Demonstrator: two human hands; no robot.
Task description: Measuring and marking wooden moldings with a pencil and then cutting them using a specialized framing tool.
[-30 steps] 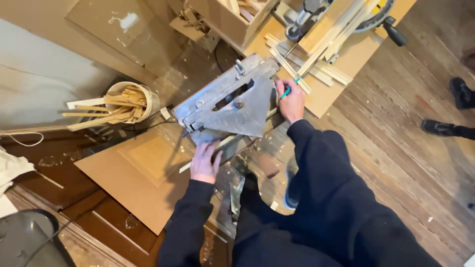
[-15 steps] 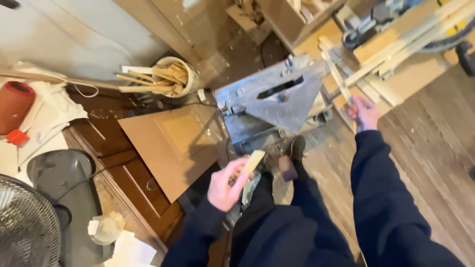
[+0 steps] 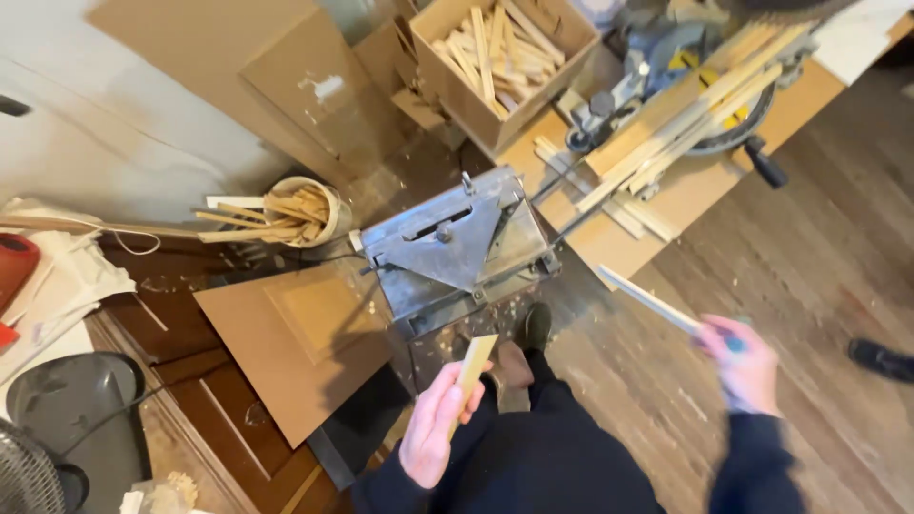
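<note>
My left hand (image 3: pixel 433 428) grips a short pale wooden piece (image 3: pixel 474 364) in front of my body, just below the metal cutting machine (image 3: pixel 455 246). My right hand (image 3: pixel 745 366), blurred by motion, holds a long thin wooden strip (image 3: pixel 647 300) that points up and left toward the machine; something blue-green shows in that hand too. Both hands are off the machine. My dark sleeves and trousers fill the lower middle of the view.
A miter saw (image 3: pixel 685 67) with long strips sits on a board at top right. A cardboard box of wood offcuts (image 3: pixel 495 52) stands behind the machine. A bucket of sticks (image 3: pixel 305 211) lies left. Brown panels (image 3: pixel 286 343) lean lower left. Another person's shoe (image 3: pixel 881 360) is at right.
Both hands have pulled back from the machine toward me. The left hand now holds a short cut piece, and the right hand has swung right with the long strip. The camera view shifted.
</note>
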